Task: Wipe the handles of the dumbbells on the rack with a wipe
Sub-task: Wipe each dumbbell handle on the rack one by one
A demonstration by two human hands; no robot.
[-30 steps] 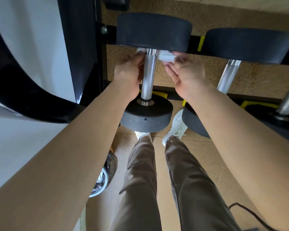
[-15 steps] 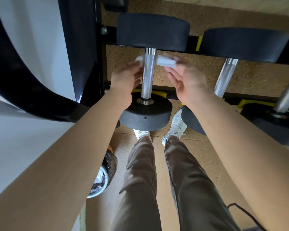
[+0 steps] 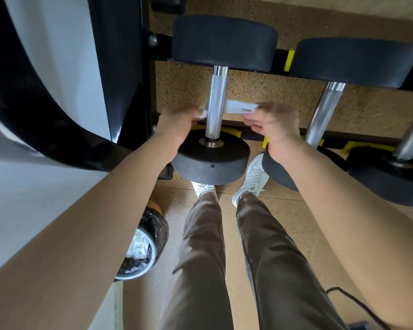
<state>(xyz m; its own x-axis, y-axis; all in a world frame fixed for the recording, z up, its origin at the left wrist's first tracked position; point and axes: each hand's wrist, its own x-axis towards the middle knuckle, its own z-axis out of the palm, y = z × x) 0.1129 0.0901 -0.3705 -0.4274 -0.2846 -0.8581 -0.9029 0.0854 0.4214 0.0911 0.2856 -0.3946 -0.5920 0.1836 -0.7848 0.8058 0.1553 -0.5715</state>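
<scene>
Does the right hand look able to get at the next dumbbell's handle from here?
Probably yes: the next handle stands bare just beside the right hand, nothing between them, though that hand grips the wipe.

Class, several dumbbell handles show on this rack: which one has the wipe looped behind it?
The leftmost handle, between both hands. The wipe passes behind it; the handles to its right are bare.

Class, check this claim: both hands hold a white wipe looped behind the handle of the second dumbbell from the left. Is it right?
Not quite. The head view shows the left hand and right hand holding the wipe behind the handle of the leftmost dumbbell.
</scene>
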